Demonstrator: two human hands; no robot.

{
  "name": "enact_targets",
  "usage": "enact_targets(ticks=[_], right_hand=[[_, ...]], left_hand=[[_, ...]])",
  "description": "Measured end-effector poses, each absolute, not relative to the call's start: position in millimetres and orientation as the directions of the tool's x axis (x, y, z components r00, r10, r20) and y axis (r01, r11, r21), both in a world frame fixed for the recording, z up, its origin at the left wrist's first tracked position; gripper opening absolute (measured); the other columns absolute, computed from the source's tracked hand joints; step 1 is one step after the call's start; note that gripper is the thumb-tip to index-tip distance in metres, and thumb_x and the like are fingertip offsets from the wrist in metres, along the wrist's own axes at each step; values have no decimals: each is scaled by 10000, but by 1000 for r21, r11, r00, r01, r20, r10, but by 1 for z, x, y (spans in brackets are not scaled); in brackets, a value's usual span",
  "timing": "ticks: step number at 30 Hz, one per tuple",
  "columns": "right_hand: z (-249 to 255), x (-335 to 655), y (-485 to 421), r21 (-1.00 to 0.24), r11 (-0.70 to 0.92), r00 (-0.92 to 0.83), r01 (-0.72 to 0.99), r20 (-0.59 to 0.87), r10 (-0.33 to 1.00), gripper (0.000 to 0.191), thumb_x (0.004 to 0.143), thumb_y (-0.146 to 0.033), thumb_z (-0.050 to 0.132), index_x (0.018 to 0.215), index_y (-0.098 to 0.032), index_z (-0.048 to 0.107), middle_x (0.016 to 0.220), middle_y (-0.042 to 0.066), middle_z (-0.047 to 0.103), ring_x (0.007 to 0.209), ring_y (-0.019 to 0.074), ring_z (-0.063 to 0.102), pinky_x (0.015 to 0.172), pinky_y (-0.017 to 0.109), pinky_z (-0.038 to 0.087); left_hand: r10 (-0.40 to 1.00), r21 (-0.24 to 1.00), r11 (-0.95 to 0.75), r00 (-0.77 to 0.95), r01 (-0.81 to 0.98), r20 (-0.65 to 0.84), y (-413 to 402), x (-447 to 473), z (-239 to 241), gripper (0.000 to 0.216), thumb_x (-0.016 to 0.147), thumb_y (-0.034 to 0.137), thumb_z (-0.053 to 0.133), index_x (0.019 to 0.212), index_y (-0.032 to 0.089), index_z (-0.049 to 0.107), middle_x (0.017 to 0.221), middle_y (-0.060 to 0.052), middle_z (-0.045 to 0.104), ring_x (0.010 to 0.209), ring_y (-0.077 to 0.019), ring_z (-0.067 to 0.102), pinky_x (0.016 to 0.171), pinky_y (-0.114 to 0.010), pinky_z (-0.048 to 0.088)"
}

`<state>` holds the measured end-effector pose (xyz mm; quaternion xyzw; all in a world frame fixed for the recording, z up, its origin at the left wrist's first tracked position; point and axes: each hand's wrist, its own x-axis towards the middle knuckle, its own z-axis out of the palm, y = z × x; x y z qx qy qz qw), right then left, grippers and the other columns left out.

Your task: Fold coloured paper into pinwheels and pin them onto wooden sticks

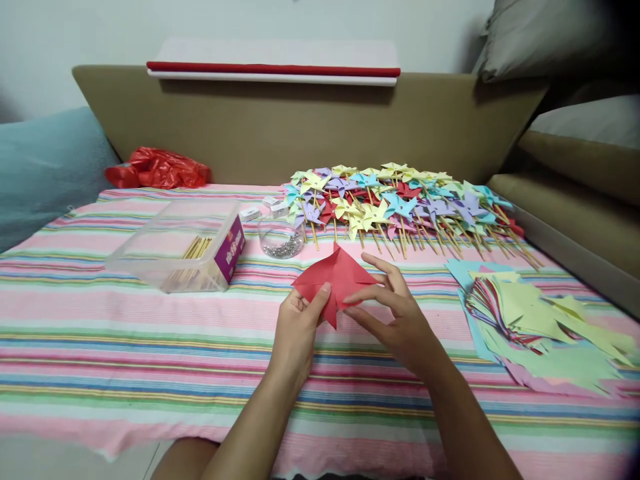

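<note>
A red paper sheet (336,275), cut in from its corners, is held up above the striped cloth in front of me. My left hand (301,317) pinches its lower left part, thumb on top. My right hand (395,307) is at the paper's right side, thumb and fingertips at its lower right edge, the index finger raised away. Just beyond the paper stands a clear round tub (281,239) of small silvery pins. To its left, a clear plastic box (150,260) with a purple label holds thin wooden sticks (196,250).
Many finished paper pinwheels (395,207) on sticks lie at the back right. Cut paper sheets (545,327) are piled at the right. Small white boxes (250,214) sit behind the tub. A red plastic bag (163,168) lies back left. Cushions (585,147) border the right side.
</note>
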<state>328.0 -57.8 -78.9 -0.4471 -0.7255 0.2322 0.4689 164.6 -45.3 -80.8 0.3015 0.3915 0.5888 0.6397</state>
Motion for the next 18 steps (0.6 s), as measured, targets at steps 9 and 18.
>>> enact_targets(ticks=[9,18], right_hand=[[-85,319,-52,-916,302,108,263,339,935,174,867,-412,725,844,-241,748,1329,125,564,1341,301,519,1011,434,517],[-88,315,-50,-925,278,183,257,330,926,146,812,-392,774,785,-248,756,1227,112,592,1299,300,534,938,414,533]], left_hand=[[997,918,48,82,-394,-17,-51,165,-78,276,862,336,763,1047,138,707,965,-78,785,845,-157,705,814,-260,549],[998,947,39,61,-319,-20,-51,166,-75,299,819,334,801,1018,133,704,902,-47,767,805,-134,668,749,-229,524]])
